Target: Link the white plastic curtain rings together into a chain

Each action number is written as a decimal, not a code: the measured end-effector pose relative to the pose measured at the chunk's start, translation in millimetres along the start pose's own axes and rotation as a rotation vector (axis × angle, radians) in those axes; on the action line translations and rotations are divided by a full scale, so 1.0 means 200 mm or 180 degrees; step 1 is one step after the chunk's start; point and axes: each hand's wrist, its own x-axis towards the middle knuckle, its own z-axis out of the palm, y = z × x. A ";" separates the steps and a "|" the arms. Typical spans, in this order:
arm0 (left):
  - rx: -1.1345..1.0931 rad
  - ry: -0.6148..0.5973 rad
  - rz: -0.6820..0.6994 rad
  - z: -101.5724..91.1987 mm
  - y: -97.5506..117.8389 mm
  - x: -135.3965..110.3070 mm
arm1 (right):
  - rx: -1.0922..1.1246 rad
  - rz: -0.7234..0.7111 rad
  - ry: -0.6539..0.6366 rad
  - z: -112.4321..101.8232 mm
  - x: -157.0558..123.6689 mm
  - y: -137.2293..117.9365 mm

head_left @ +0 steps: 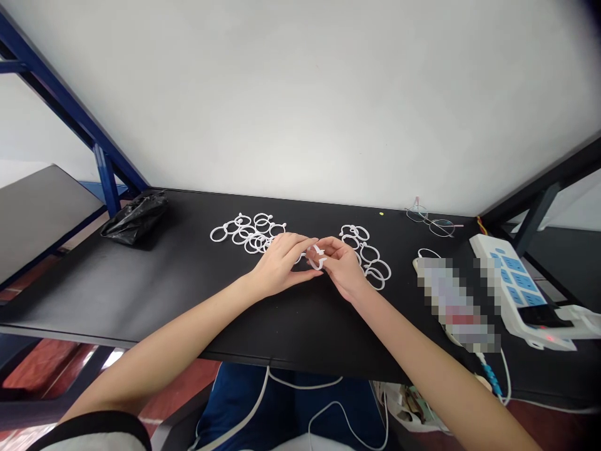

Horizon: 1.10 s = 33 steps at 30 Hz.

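Between my two hands, a little above the black table [197, 275], is a white plastic ring [317, 266] with an opening in its band. My left hand [284, 260] grips its left side, fingers over the top and thumb below. From the right, my right hand [345, 266] pinches the other side with thumb and fingers. Behind my left hand lies a pile of similar white rings [244, 235], several with small knobs. More white rings [370, 253] lie just beyond my right hand. The fingers partly hide the held ring.
A black plastic bag [136, 219] lies at the back left. Eyeglasses [429, 221] rest near the wall at the back right. A blurred phone [457, 307] with a cable and a white power strip [516, 282] occupy the right side. White cords [258, 407] hang below the front edge.
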 end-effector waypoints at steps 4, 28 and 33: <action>-0.0035 -0.0133 0.0018 -0.01 0.01 0.01 | -0.0185 -0.0102 -0.0065 0.00 0.01 0.02; -0.3688 -0.0749 -0.2327 -0.05 -0.05 0.05 | -0.1543 -0.1832 0.0215 -0.02 -0.05 0.04; -0.3351 -0.0406 -0.2547 -0.06 -0.08 0.04 | -0.1709 -0.1764 -0.0177 -0.01 -0.06 0.04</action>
